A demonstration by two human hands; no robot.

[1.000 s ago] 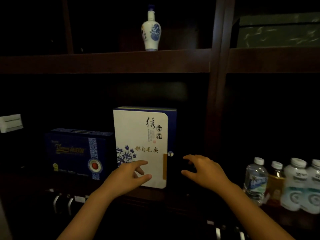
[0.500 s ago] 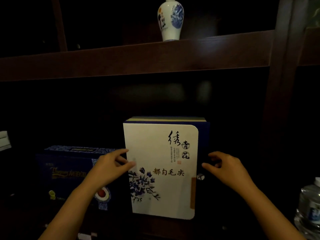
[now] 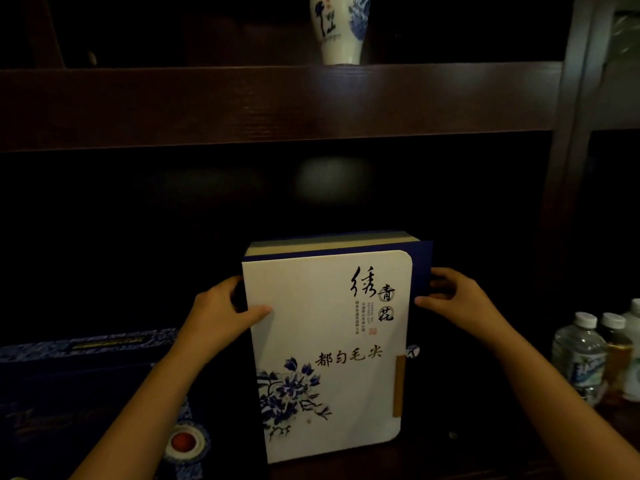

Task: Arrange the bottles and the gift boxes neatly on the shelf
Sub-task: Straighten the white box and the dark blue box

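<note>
A tall white gift box (image 3: 329,348) with blue flowers and black calligraphy stands upright on the lower dark wooden shelf (image 3: 450,459). My left hand (image 3: 221,313) grips its left edge, thumb on the front face. My right hand (image 3: 457,299) holds its blue right side. A dark blue gift box (image 3: 79,393) with a red seal sits to the left, partly behind my left forearm. A blue-and-white porcelain bottle (image 3: 341,29) stands on the upper shelf board (image 3: 277,102), its neck cut off by the frame.
Plastic drink bottles (image 3: 581,362) with white caps stand in a row at the right on the lower shelf. A dark vertical post (image 3: 568,168) divides the shelf bays at the right. The shelf interior behind the boxes is very dark.
Both hands have moved in from near the box and closed on its left and right sides. The view has come closer to the shelf.
</note>
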